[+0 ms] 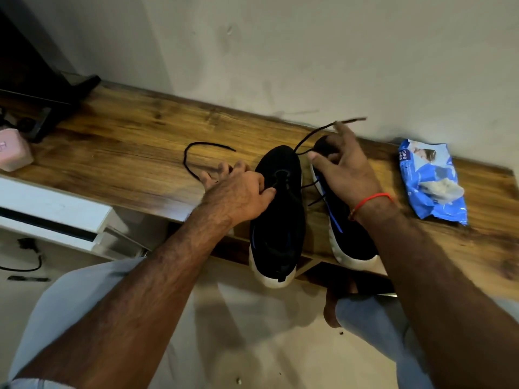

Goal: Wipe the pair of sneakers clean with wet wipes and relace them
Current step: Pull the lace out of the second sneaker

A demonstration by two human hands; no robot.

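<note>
1. Two sneakers, black with white soles: the left sneaker (pixel 276 217) and the right sneaker (pixel 341 220), side by side on the desk (pixel 134 153), heels hanging over the near edge.
2. Two black shoelaces: a loose lace (pixel 193 153) lying curved on the wood, and a threaded lace (pixel 317 136) running out of the right shoe.
3. One pack of wet wipes (pixel 431 181), blue, off to the right.
4. Two hands in the shot: the left hand (pixel 238 192) and the right hand (pixel 344 167).
5. One red thread bracelet (pixel 370 202) on the right wrist.
6. One pink container (pixel 14 150) at the far left edge, can't tell what it is.
</note>
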